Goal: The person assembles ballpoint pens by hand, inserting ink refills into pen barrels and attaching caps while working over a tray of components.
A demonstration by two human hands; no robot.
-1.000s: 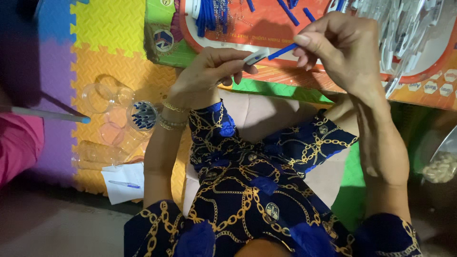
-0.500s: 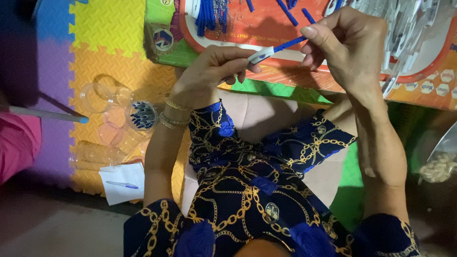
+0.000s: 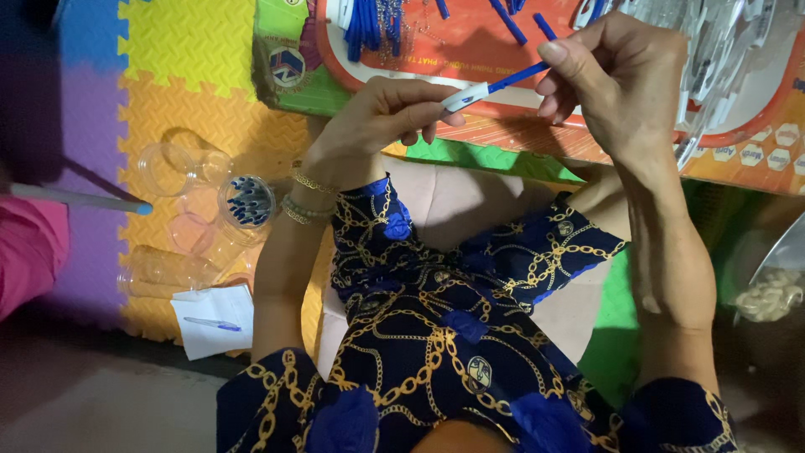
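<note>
Two hands meet over our lap in the head view, and between them runs one pen. Our left hand (image 3: 369,126) pinches the white pen barrel (image 3: 464,96) between thumb and fingertips, the other fingers curled in, so the barrel stays steady at its lower end. Our right hand (image 3: 620,80) grips the thin blue refill (image 3: 518,77) with thumb and forefinger, in line with the barrel's mouth, which suits feeding one part into the other. Both sit above the near edge of the orange tray (image 3: 470,59), where loose blue pen parts (image 3: 369,21) lie within reach. On the foam mat (image 3: 180,92), towards its left edge, clear plastic cups (image 3: 180,168) stand, one cup (image 3: 247,201) holding blue pieces, beside a white paper (image 3: 214,323).
</note>
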